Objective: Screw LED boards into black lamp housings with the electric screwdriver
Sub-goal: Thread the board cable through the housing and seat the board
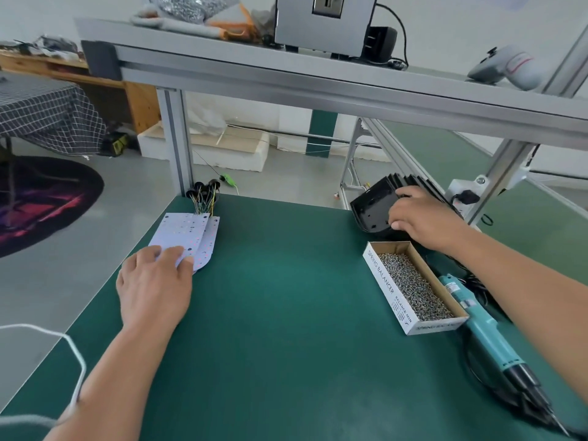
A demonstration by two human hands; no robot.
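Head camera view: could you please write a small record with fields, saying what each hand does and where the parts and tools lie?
left hand: fingers rest on the near end of the LED boards
right hand: grips the front black housing
LED boards: fanned stack at far left of the green mat, wires at far end
screw box: open, holds screws, just nearer than the housing
electric screwdriver: lies on the mat, right of the box, untouched
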